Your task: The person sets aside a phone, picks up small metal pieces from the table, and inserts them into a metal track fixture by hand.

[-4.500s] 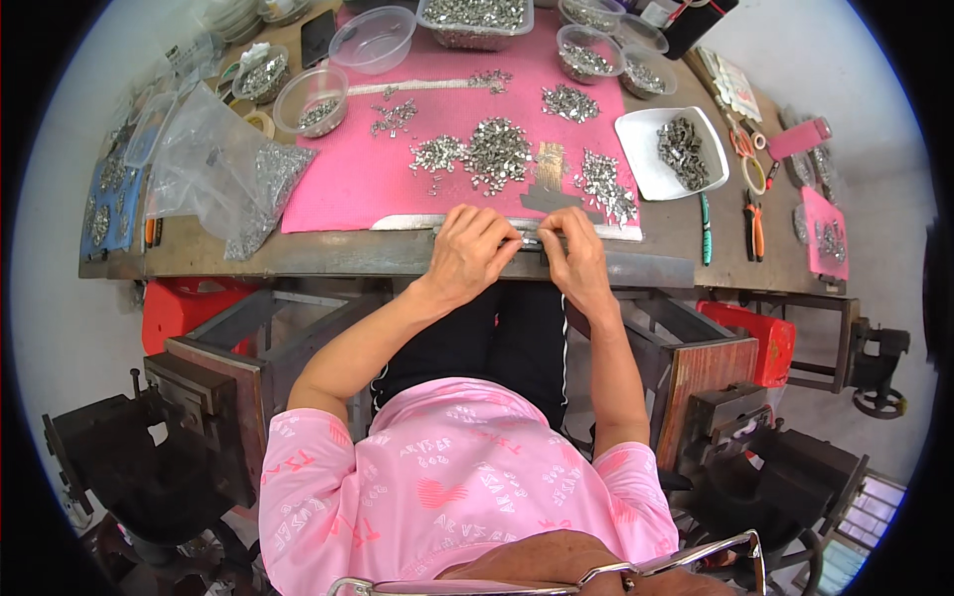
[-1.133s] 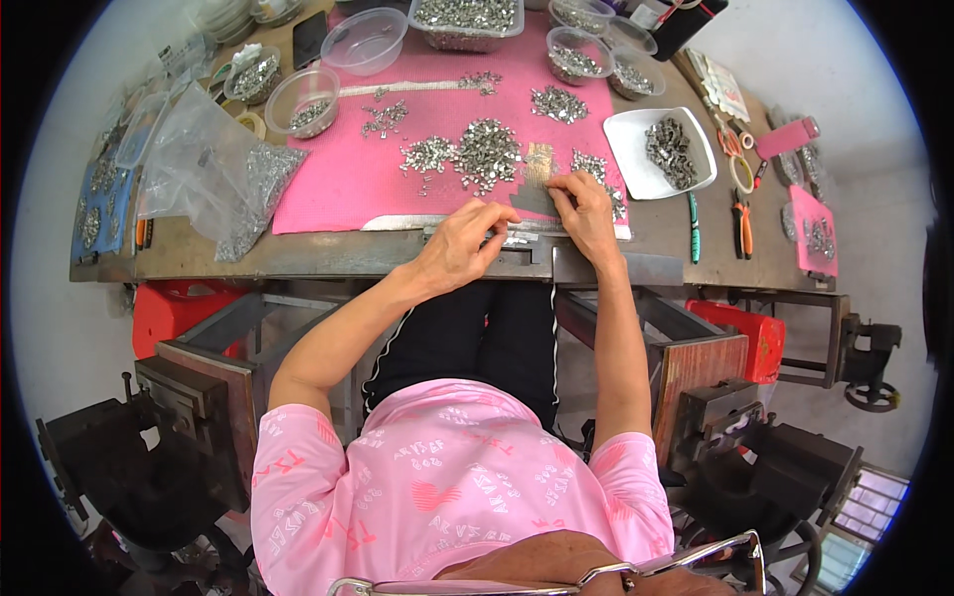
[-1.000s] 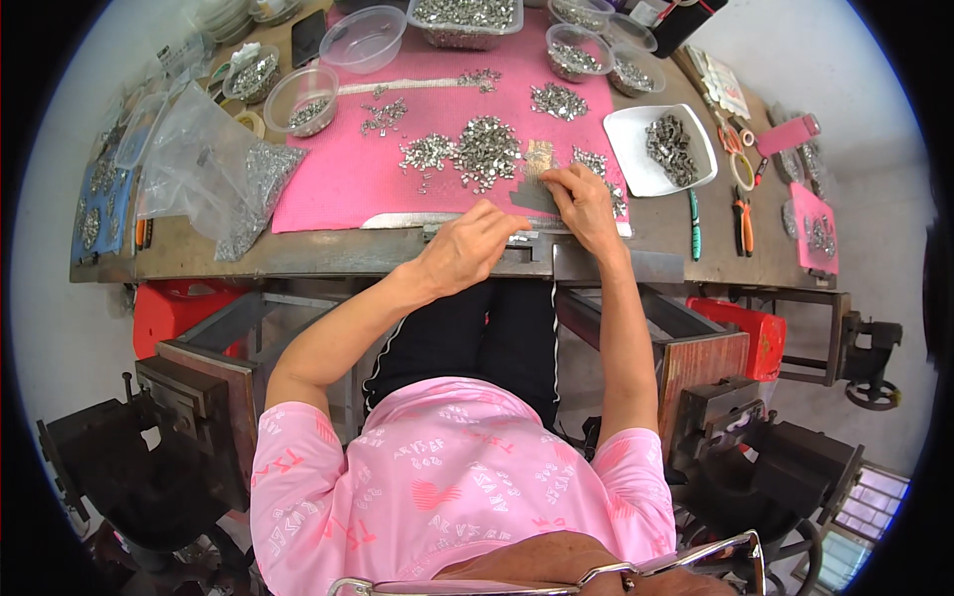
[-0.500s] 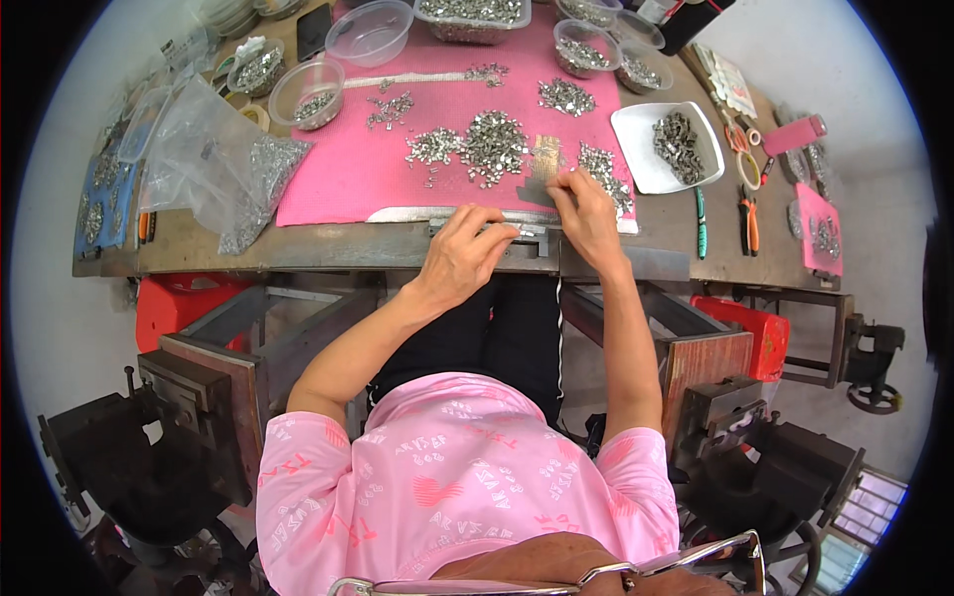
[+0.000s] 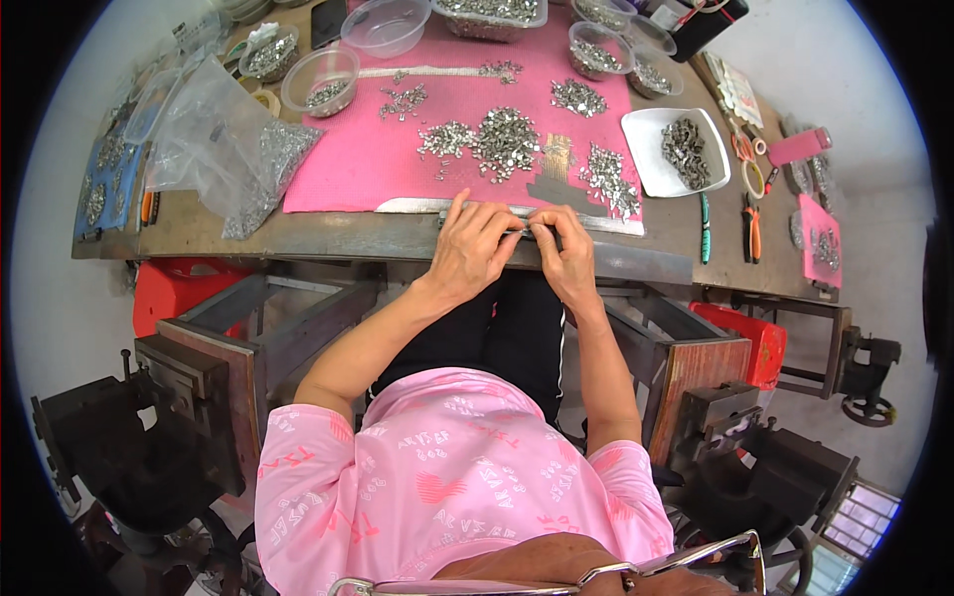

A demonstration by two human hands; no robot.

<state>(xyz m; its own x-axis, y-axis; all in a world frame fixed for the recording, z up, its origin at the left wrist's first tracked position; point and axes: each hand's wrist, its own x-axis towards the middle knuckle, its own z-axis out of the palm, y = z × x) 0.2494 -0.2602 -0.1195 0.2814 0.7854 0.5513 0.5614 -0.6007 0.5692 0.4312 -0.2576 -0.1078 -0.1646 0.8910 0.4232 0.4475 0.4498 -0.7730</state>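
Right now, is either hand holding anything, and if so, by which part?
It cannot be told: the left hand and right hand are close together at the front edge of the bench, in pinching poses that hide any small piece between them.

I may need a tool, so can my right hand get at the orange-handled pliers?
Probably yes: the pliers lie uncovered to the right of the right hand, and the green tool between them lies flat.

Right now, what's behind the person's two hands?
Beyond the left hand and right hand lies the pink mat, bearing piles of small silver pieces and a flat grey piece. Whatever the hands may be pinching is too covered to make out.
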